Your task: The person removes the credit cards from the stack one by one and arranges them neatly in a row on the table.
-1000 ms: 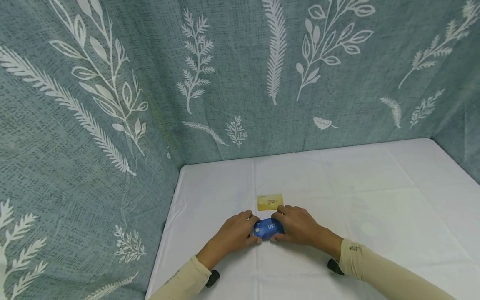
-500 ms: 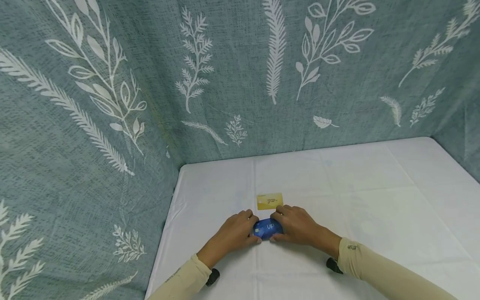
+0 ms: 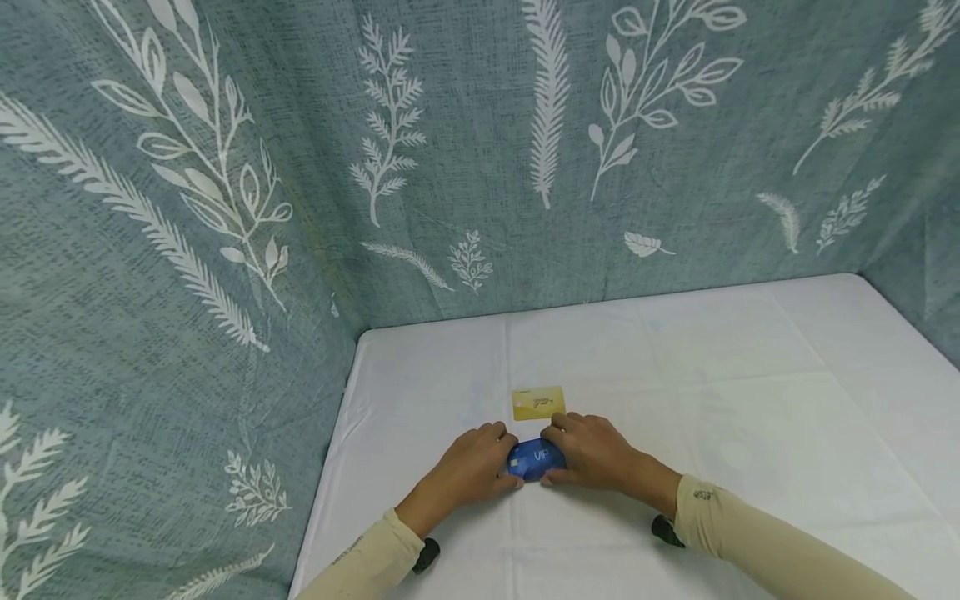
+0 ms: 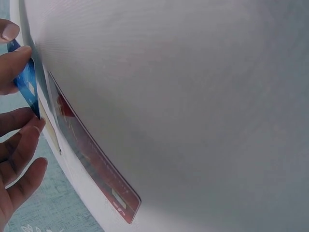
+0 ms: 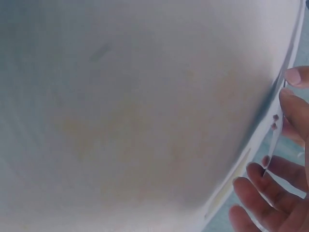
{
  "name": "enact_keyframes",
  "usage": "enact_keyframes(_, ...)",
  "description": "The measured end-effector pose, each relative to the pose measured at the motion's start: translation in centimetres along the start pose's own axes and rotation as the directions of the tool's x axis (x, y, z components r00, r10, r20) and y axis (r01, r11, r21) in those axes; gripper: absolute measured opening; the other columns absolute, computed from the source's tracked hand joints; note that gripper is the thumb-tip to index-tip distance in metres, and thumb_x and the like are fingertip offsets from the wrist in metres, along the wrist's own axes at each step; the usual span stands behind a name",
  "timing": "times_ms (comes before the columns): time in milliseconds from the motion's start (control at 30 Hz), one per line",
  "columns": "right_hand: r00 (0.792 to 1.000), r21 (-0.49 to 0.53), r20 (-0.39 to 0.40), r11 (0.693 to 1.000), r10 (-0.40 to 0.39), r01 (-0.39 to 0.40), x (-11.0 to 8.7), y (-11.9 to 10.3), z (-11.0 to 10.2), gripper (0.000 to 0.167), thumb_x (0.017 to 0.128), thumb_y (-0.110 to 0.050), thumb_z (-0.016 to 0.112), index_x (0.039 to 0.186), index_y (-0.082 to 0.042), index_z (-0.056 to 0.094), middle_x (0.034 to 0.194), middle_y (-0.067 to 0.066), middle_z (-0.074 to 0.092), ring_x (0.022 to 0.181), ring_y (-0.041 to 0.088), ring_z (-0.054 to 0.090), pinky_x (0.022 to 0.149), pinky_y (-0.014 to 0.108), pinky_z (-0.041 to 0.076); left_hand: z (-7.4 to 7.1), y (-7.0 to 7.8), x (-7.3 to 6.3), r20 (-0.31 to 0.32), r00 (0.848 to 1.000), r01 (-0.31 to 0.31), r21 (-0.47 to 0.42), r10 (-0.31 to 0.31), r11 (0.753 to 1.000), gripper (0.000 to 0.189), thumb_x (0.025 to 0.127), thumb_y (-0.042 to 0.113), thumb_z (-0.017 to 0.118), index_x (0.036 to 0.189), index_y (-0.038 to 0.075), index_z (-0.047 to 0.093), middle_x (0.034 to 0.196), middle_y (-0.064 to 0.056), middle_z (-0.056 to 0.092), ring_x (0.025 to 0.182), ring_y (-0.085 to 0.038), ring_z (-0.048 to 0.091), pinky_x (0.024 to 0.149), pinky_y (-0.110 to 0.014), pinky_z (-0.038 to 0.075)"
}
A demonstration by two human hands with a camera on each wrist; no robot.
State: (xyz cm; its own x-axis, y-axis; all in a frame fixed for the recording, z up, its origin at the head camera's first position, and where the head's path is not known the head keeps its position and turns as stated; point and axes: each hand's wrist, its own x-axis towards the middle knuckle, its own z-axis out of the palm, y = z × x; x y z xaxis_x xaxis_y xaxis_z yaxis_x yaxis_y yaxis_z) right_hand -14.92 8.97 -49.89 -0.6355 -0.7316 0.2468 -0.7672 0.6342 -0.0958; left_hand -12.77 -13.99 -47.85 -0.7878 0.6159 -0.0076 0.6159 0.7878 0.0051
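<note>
A blue card marked VIP (image 3: 536, 459) is held by both hands in the head view. My left hand (image 3: 474, 463) grips its left end, and my right hand (image 3: 597, 451) grips its right end. In the left wrist view the blue card (image 4: 30, 87) stands tilted above the white cloth between thumb and fingers. Below it a reddish card (image 4: 96, 154) lies flat; the hands and blue card hide it from the head view. The right wrist view catches the held card (image 5: 275, 133) nearly edge-on. Just beyond the hands lies a yellow card (image 3: 538, 402).
A white cloth (image 3: 712, 400) with fold lines covers the table. Blue-green curtains (image 3: 465, 150) with white leaf prints hang along its back and sides. Dark wrist-worn devices show under both cuffs, the right device (image 3: 667, 531) and the left device (image 3: 427, 556).
</note>
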Motion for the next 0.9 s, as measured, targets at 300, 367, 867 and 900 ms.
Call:
enact_keyframes(300, 1.000, 0.014, 0.026, 1.000, 0.005, -0.005, 0.16, 0.06, 0.24, 0.059, 0.080, -0.057, 0.078, 0.117, -0.012, 0.069, 0.105, 0.003, 0.065, 0.086, 0.013, 0.062, 0.069, 0.030, 0.053, -0.04, -0.04, -0.11, 0.007, 1.000, 0.008, 0.008, -0.008, 1.000, 0.054, 0.084, 0.049, 0.078, 0.117, 0.008, 0.069, 0.103, -0.003, 0.063, 0.084, -0.012, 0.056, 0.075, -0.028, 0.052)
enact_keyframes(367, 0.999, 0.019, 0.034, 1.000, 0.010, -0.011, 0.21, 0.09, 0.28, 0.059, 0.081, -0.056, 0.078, 0.117, -0.011, 0.068, 0.105, 0.003, 0.064, 0.085, 0.013, 0.061, 0.068, 0.029, 0.052, -0.09, -0.04, -0.13, 0.005, 1.000, 0.007, 0.007, -0.007, 1.000, 0.054, 0.084, 0.049, 0.078, 0.117, 0.008, 0.069, 0.102, -0.003, 0.063, 0.084, -0.012, 0.056, 0.075, -0.028, 0.051)
enact_keyframes(867, 1.000, 0.005, 0.016, 1.000, -0.012, 0.012, 0.14, 0.24, 0.37, 0.053, 0.083, -0.053, 0.076, 0.115, -0.011, 0.069, 0.102, 0.002, 0.064, 0.083, 0.012, 0.060, 0.066, 0.028, 0.051, 0.29, -0.11, 0.13, 0.007, 1.000, -0.004, 0.032, 0.003, 0.999, 0.053, 0.084, 0.050, 0.078, 0.117, 0.008, 0.069, 0.105, -0.003, 0.064, 0.086, -0.013, 0.058, 0.078, -0.028, 0.052)
enact_keyframes(900, 1.000, 0.007, 0.019, 1.000, -0.011, 0.011, 0.14, 0.25, 0.37, 0.053, 0.084, -0.053, 0.076, 0.115, -0.011, 0.069, 0.102, 0.002, 0.064, 0.083, 0.012, 0.060, 0.066, 0.028, 0.052, 0.26, -0.10, 0.13, 0.006, 1.000, -0.004, 0.034, 0.004, 0.999, 0.053, 0.084, 0.050, 0.078, 0.116, 0.008, 0.069, 0.105, -0.003, 0.064, 0.086, -0.013, 0.057, 0.077, -0.028, 0.052)
